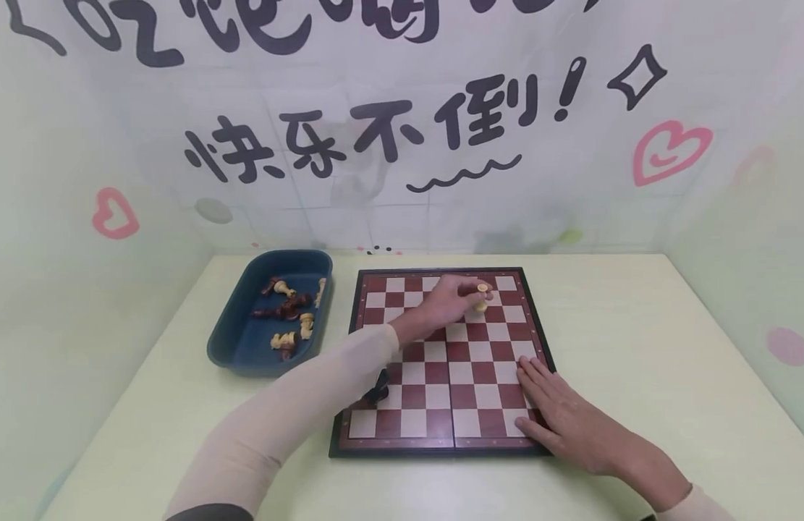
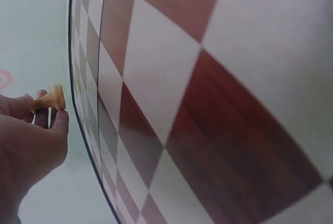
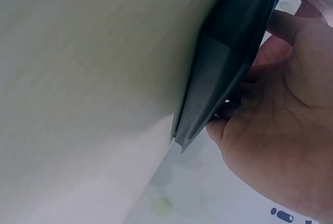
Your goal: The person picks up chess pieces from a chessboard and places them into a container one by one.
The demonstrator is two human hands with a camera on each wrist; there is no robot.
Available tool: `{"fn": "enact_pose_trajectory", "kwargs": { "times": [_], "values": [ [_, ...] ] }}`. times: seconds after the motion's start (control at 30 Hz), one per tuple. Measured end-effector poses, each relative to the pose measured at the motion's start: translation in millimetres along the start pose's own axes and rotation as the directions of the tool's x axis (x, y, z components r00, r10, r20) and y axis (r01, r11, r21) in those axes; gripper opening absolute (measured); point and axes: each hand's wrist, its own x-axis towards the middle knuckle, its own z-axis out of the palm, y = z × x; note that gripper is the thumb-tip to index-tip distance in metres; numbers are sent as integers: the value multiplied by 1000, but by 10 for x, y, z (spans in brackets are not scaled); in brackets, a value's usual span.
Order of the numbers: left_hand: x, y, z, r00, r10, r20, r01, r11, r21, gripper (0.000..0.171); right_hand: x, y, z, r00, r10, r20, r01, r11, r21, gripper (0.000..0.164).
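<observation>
Over the far right part of the brown-and-white chessboard (image 1: 412, 373), my left hand (image 1: 449, 299) pinches a light wooden chess piece (image 1: 481, 307) between thumb and fingers. The left wrist view shows the flared base of this chess piece (image 2: 57, 98) pointing toward the board, while fingers cover its other end. My right hand (image 1: 571, 423) rests on the board's near right edge, fingers straight across the border. Seen from the right wrist, that hand (image 3: 281, 114) lies along the board's dark side wall (image 3: 208, 78).
A blue tray (image 1: 229, 354) left of the board holds several light and dark chess pieces (image 1: 287, 307). By the board's left edge a dark object (image 1: 378, 391) is partly hidden under my left sleeve. A wall sheet with lettering (image 1: 297, 217) stands behind the table.
</observation>
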Motion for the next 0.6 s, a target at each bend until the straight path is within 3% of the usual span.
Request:
{"fn": "enact_pose_trajectory", "kwargs": {
  "times": [0.37,0.6],
  "values": [
    [-60,-82,-304,996,-75,-46,72,995,-63,30,-25,18,28,1000,15,-1,-15,999,42,78],
    [-144,-90,-514,996,-78,-50,77,997,-30,32,-5,22,20,1000,-17,-18,17,1000,21,75]
  ]
}}
